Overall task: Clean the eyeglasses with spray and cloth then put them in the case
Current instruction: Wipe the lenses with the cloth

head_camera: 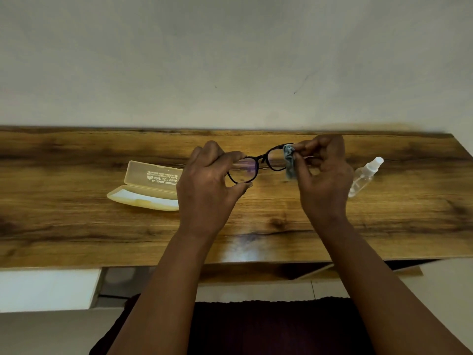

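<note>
Nearest the camera is a dark garment [268,326] at the bottom edge, with both bare forearms reaching forward from it over the wooden surface [76,226]. A pale glare patch lies on the wood between the arms, close to the near edge.

Further out, the left hand [207,185] is held above the surface with its fingers curled round the left side of the black-framed eyeglasses [258,162]: fingertips on the top of the rim, thumb under the bottom of it. The eyeglasses are lifted clear of the wood, lenses facing the person, tilted slightly so the right side sits higher. The right hand [323,175] pinches a small grey-blue cloth [289,160] between thumb and fingers and presses it against the right lens (the cloth is bunched, and hangs a little below the frame).

To the left of the left hand lies the cream case [146,185], open on the surface, its lid tipped back with printed lettering on it; its right end is hidden behind the hand. To the right of the right hand, the clear spray bottle [364,175] lies on its side, white nozzle pointing away and to the right.

Beyond the far edge of the surface stands a plain pale wall [230,60].
</note>
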